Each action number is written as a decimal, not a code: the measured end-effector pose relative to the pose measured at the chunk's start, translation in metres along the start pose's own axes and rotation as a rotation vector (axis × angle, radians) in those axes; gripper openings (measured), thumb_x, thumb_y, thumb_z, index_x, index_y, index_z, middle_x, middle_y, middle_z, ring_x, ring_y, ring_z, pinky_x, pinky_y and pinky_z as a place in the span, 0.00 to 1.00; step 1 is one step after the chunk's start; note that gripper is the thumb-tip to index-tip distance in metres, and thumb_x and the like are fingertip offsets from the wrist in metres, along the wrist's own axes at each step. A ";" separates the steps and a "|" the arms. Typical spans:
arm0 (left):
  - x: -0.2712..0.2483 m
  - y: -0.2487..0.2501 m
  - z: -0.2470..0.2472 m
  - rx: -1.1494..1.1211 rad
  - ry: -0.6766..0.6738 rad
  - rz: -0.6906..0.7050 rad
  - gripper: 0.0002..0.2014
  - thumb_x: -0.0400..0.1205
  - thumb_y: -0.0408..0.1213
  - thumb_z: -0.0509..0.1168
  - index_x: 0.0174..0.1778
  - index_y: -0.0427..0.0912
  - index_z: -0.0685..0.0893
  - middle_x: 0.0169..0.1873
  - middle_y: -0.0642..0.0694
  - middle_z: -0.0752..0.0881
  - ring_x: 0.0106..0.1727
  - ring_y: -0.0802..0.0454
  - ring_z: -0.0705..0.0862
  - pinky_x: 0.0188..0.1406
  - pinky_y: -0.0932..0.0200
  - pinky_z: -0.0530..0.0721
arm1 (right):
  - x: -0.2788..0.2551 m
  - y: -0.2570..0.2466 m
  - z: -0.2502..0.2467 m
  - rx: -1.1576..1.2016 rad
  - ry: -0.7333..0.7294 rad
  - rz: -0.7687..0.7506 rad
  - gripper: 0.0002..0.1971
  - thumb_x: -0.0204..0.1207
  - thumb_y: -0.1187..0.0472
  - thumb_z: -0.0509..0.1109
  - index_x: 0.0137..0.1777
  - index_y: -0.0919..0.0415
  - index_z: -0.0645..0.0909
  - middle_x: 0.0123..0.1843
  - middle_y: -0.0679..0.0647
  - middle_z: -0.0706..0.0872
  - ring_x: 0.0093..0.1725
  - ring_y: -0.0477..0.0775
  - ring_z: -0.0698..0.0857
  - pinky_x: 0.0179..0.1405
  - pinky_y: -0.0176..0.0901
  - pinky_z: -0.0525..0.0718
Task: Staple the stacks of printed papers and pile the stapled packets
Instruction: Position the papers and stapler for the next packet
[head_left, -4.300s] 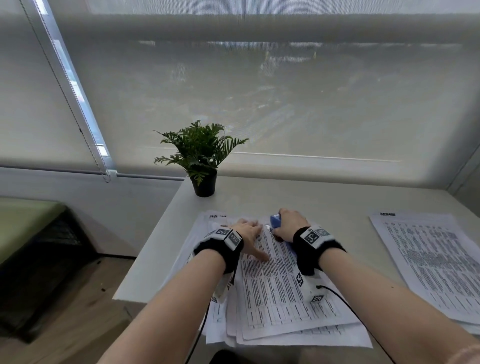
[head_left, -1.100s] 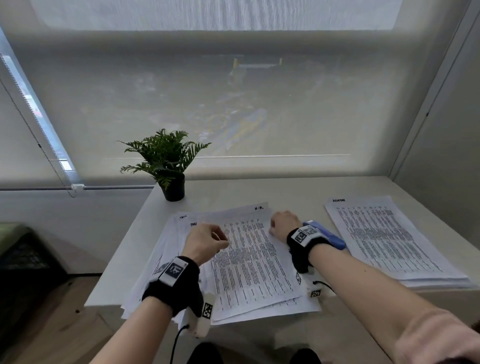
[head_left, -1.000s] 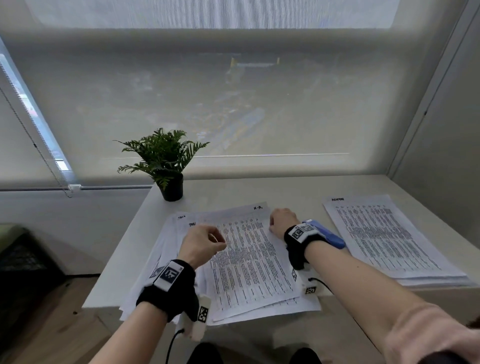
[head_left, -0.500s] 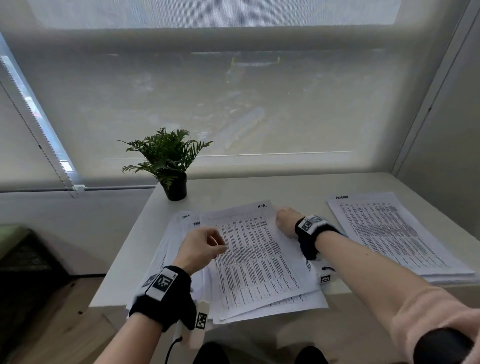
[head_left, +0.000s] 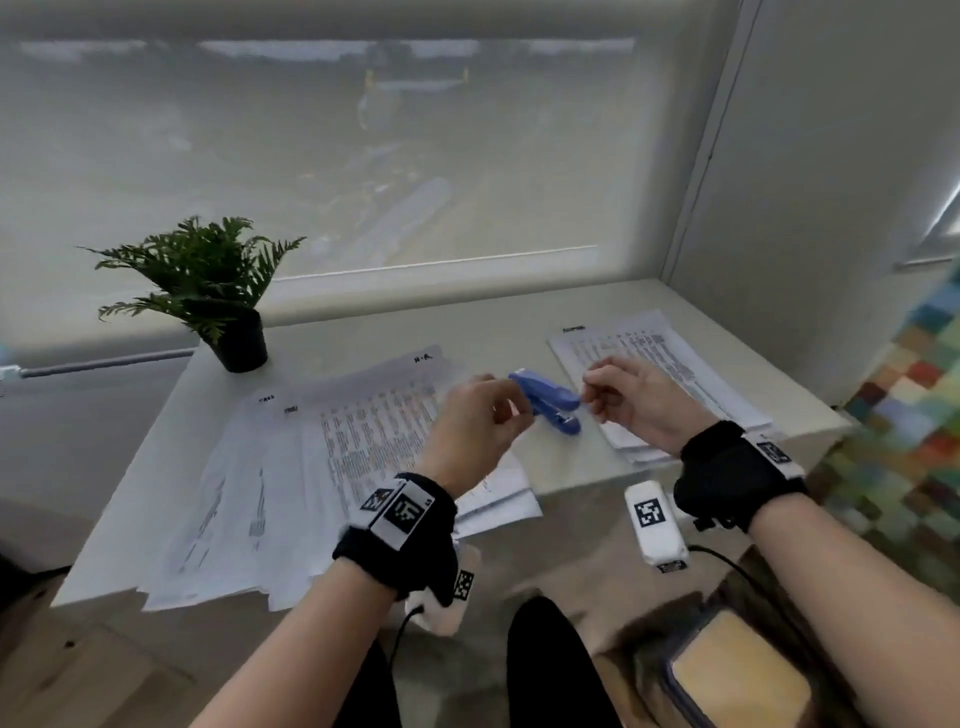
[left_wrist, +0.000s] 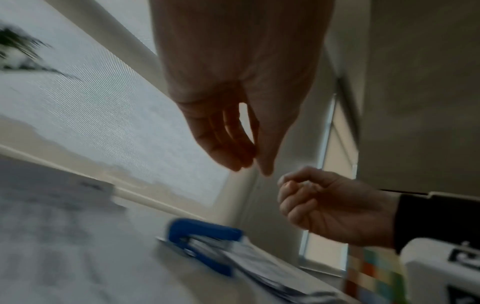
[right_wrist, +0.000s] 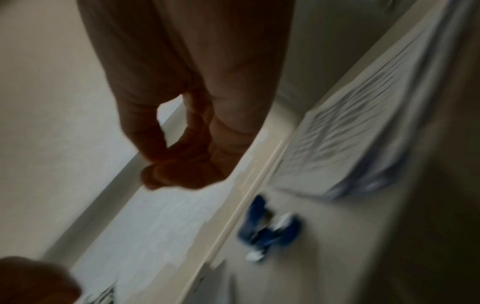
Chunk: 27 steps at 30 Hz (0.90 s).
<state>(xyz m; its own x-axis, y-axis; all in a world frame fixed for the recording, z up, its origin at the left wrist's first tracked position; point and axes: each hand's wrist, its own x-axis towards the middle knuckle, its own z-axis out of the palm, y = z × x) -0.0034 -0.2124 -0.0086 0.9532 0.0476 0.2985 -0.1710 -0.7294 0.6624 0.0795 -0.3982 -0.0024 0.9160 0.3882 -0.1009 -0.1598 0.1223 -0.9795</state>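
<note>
A blue stapler (head_left: 550, 408) lies on the white table (head_left: 519, 322) between two lots of printed papers. The fanned-out papers (head_left: 322, 467) cover the left half; a squared stack (head_left: 670, 358) lies on the right. My left hand (head_left: 511, 415) hovers just left of the stapler with fingers loosely bent and nothing in it; the left wrist view shows that hand (left_wrist: 252, 166) empty above the stapler (left_wrist: 205, 234). My right hand (head_left: 597, 400) hovers over the right stack's near edge, its fingers curled tight against the thumb. In the blurred right wrist view my right hand (right_wrist: 166, 162) holds nothing visible.
A potted fern (head_left: 228, 312) stands at the table's back left corner. A window blind runs along the back and a wall closes the right side. A checked mat (head_left: 914, 395) lies on the floor to the right, and a yellow-topped object (head_left: 737, 680) sits below the table's front edge.
Both hands have lifted off the fanned papers and moved right. The stapler, hidden behind my right wrist before, now lies in plain sight between the hands. The head view has swung right.
</note>
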 end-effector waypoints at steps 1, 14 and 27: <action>-0.001 0.016 0.019 -0.028 -0.095 0.060 0.02 0.76 0.37 0.71 0.38 0.46 0.87 0.30 0.55 0.77 0.30 0.60 0.75 0.31 0.69 0.70 | -0.015 0.004 -0.021 -0.021 -0.011 0.031 0.11 0.80 0.74 0.61 0.37 0.64 0.76 0.24 0.54 0.84 0.21 0.47 0.81 0.21 0.33 0.80; -0.023 0.066 0.300 0.403 -1.214 0.181 0.05 0.77 0.26 0.66 0.47 0.32 0.87 0.28 0.42 0.78 0.36 0.45 0.78 0.34 0.58 0.75 | -0.129 0.233 -0.243 -0.383 0.397 0.876 0.07 0.82 0.62 0.63 0.43 0.63 0.75 0.34 0.58 0.81 0.29 0.54 0.76 0.30 0.43 0.75; -0.038 -0.018 0.529 0.454 -1.274 -0.175 0.14 0.84 0.30 0.59 0.63 0.29 0.81 0.62 0.32 0.83 0.64 0.35 0.82 0.65 0.45 0.81 | -0.109 0.390 -0.293 -0.632 0.414 0.939 0.14 0.83 0.64 0.60 0.65 0.64 0.79 0.60 0.63 0.84 0.49 0.56 0.80 0.50 0.43 0.74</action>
<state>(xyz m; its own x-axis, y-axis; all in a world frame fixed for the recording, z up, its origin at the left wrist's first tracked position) 0.0952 -0.5622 -0.3951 0.5630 -0.3151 -0.7640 -0.1649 -0.9487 0.2697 0.0254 -0.6599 -0.4247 0.6063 -0.2501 -0.7548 -0.7246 -0.5649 -0.3949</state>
